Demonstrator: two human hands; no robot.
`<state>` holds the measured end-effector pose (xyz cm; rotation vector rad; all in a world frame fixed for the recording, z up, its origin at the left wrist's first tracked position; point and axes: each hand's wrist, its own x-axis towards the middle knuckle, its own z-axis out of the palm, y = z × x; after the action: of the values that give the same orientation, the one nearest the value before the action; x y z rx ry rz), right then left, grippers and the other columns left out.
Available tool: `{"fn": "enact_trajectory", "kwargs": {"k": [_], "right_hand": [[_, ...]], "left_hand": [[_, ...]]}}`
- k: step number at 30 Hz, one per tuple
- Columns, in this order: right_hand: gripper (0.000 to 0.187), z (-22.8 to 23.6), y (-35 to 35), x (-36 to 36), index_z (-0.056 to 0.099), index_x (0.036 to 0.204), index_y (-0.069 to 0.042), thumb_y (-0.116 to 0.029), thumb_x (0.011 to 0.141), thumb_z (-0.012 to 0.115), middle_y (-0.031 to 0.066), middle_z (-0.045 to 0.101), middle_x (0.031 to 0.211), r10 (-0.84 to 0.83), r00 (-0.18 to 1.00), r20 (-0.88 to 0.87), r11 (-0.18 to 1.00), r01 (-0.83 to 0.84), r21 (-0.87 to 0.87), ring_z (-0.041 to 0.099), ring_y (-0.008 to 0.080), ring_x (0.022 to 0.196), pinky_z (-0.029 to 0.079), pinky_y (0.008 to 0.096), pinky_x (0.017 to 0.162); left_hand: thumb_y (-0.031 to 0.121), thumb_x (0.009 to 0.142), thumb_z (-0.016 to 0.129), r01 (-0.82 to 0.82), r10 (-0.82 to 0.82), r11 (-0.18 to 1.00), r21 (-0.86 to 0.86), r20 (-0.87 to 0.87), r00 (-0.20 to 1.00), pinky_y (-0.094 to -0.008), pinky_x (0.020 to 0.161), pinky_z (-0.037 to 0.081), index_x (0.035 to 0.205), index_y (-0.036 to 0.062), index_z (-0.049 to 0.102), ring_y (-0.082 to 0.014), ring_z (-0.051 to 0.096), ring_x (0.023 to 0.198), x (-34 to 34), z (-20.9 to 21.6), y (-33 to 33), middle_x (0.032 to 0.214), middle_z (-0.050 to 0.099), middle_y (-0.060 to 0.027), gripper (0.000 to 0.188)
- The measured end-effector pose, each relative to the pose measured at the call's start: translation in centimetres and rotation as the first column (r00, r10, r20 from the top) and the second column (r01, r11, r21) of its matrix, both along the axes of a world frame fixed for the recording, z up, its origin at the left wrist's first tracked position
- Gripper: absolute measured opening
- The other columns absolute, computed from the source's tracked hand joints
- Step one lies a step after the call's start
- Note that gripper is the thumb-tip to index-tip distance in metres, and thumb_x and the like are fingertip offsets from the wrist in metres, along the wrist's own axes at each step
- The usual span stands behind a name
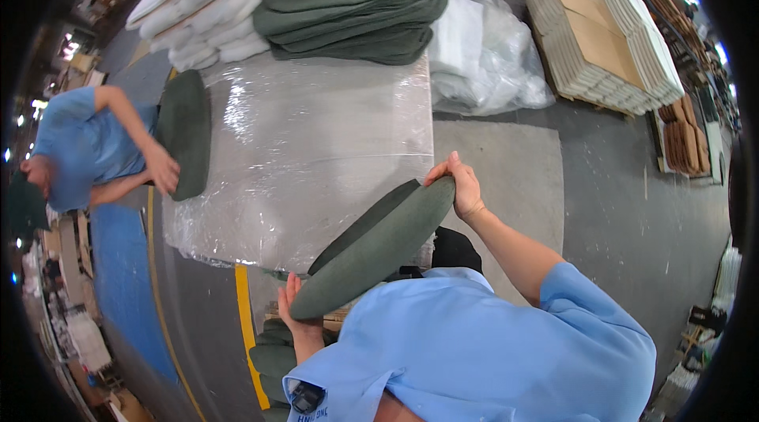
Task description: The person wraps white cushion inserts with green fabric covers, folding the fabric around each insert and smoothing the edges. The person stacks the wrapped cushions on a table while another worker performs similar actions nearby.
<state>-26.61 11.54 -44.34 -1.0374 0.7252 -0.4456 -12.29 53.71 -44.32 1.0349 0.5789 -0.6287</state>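
Tilted in front of my body is a dark green oblong cushion [379,244] with rounded ends, held between both hands. My left hand [299,313] grips its lower left end, partly hidden beneath it. At the upper right end, my right hand [460,187] is closed on the edge, its thumb and fingers around the rim. The cushion is over the near edge of a plastic-wrapped block [316,137] with a flat top. Several similar green cushions [348,7] lie stacked at the far side of that block.
A co-worker in a blue shirt [99,137] holds another green cushion [186,137] at the block's left side. White padded pieces [209,3] are piled at the far left. Clear plastic bags [502,54] and a pallet of boards [601,35] stand right. More green cushions [273,359] lie low beside me.
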Motion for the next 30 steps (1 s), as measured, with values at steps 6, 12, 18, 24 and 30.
{"fn": "enact_trajectory", "kwargs": {"k": [6,12,18,24,30], "right_hand": [[0.075,-2.1,0.8,1.7,0.071,0.085,0.001,-0.06,0.111,0.036,0.0148,0.073,0.083,-0.059,0.997,0.059,0.995,0.063,-0.072,0.069,0.0231,0.081,0.055,0.0354,0.082],[0.081,-4.3,0.0,1.6,0.072,0.086,0.001,-0.07,0.106,0.039,0.0142,0.074,0.085,-0.077,0.997,-0.012,0.991,0.075,-0.108,0.07,0.0242,0.083,0.054,0.0375,0.085],[0.079,-2.9,-1.1,0.9,0.077,0.097,0.002,-0.064,0.11,0.034,0.0122,0.076,0.095,0.093,0.993,-0.072,0.98,-0.104,-0.171,0.069,0.0227,0.095,0.051,0.0359,0.095],[0.067,-1.0,-3.8,0.1,0.078,0.11,-0.001,-0.057,0.111,0.043,0.0084,0.075,0.105,0.193,0.957,-0.218,0.958,-0.232,-0.17,0.065,0.0191,0.105,0.05,0.0364,0.099],[0.063,10.1,-1.3,3.9,0.073,0.129,-0.01,-0.057,0.086,0.078,0.0134,0.077,0.113,0.543,0.532,-0.65,0.085,-0.805,-0.587,0.07,0.0297,0.114,0.051,0.0446,0.1]], "left_hand": [[0.057,0.109,0.037,0.05,-0.025,0.976,-0.212,0.119,0.993,-0.0478,0.117,0.043,0.15,0.0049,0.054,-0.0288,0.058,0.132,0.0,-2.1,0.6,0.144,0.061,-0.0103,0.068],[0.058,0.113,0.033,0.304,-0.295,0.951,-0.06,0.131,0.947,-0.0436,0.118,0.041,0.141,0.0022,0.061,-0.0273,0.059,0.13,1.8,-0.1,1.2,0.146,0.062,-0.0125,0.068],[0.045,0.109,0.058,0.602,-0.789,0.615,0.51,0.402,0.465,-0.0405,0.12,0.038,0.15,0.0025,0.055,-0.0284,0.056,0.14,5.7,9.8,-2.7,0.15,0.06,-0.0157,0.059],[0.042,0.094,0.075,0.301,-0.918,-0.095,0.949,0.033,-0.395,-0.0448,0.106,0.05,0.152,0.0044,0.05,-0.0359,0.063,0.13,0.2,14.7,-17.0,0.143,0.063,-0.0215,0.074],[0.043,0.091,0.075,0.162,-0.915,-0.24,0.957,-0.167,-0.366,-0.0504,0.097,0.054,0.146,0.007,0.05,-0.0397,0.067,0.118,0.1,13.4,-17.6,0.129,0.068,-0.0203,0.071]]}}
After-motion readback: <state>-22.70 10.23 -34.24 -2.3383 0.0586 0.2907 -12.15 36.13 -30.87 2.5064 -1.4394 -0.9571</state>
